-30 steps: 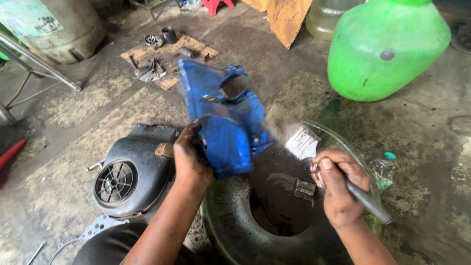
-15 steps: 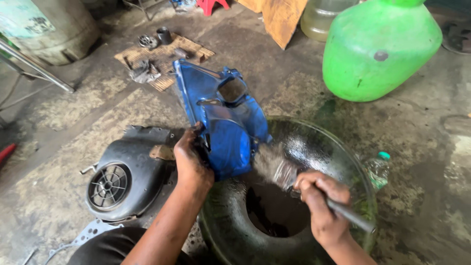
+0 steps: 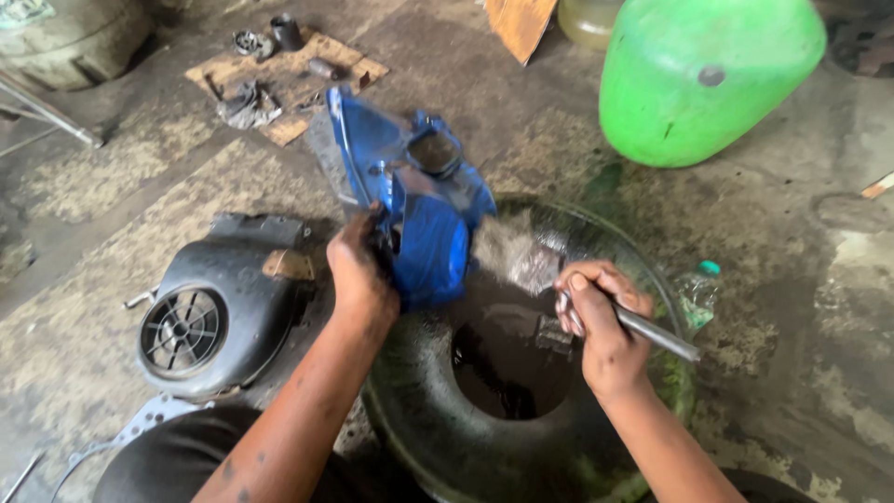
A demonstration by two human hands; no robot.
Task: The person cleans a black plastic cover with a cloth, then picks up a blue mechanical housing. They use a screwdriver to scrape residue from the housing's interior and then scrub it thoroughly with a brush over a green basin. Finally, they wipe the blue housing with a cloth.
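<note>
My left hand (image 3: pixel 358 270) grips the lower edge of a blue metal engine cover (image 3: pixel 410 200) and holds it tilted over a round dark basin (image 3: pixel 438 428) with black liquid in it. A paint brush (image 3: pixel 531 261) is in my right hand (image 3: pixel 601 321), which is closed on its metal handle. The bristles touch the right side of the blue cover, blurred by motion. A small metal part (image 3: pixel 556 333) lies in the liquid below the brush.
A black fan cover (image 3: pixel 219 303) lies on the concrete floor to the left, with a flat gasket (image 3: pixel 140 428) below it. A big green plastic jug (image 3: pixel 703 70) stands at the upper right. Small parts rest on cardboard (image 3: pixel 289 70) at the top. A small bottle (image 3: pixel 698 293) lies right of the basin.
My right hand has swung the brush from right of the blue cover down and left against its side. The view has shifted, so everything sits a little higher in frame.
</note>
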